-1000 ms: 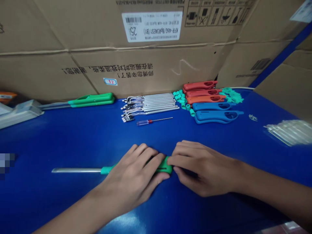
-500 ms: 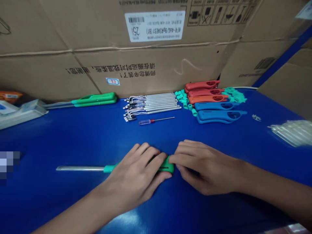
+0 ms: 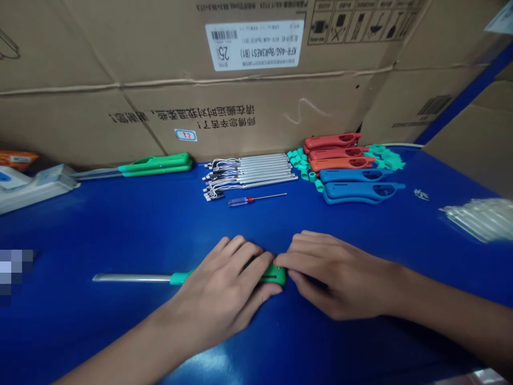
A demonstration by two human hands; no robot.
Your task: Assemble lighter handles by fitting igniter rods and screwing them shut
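A green long-necked utility lighter (image 3: pixel 274 276) lies on the blue tabletop, its metal tube pointing left. My left hand (image 3: pixel 230 280) wraps over the handle from above, covering the middle of it, with the thumb along the near side. At the handle's right end, my right hand (image 3: pixel 334 275) has its fingers curled together. Its index fingertip touches the green end, where a tiny shiny spot shows. Whether something small is pinched there is hidden.
Behind my hands lie a screwdriver (image 3: pixel 240 201), several metal tubes (image 3: pixel 266 174) with wires, teal collars (image 3: pixel 319 185), and red and blue lighter shells (image 3: pixel 356 191). Green lighters (image 3: pixel 156 163) and a power strip (image 3: pixel 38 187) are at left. Clear-wrapped parts (image 3: pixel 481 219) lie right. A cardboard wall (image 3: pixel 140 53) stands behind.
My right index fingertip has shifted slightly left on the handle end, and a tiny shiny spot now shows beside it. My left hand keeps its hold on the lighter.
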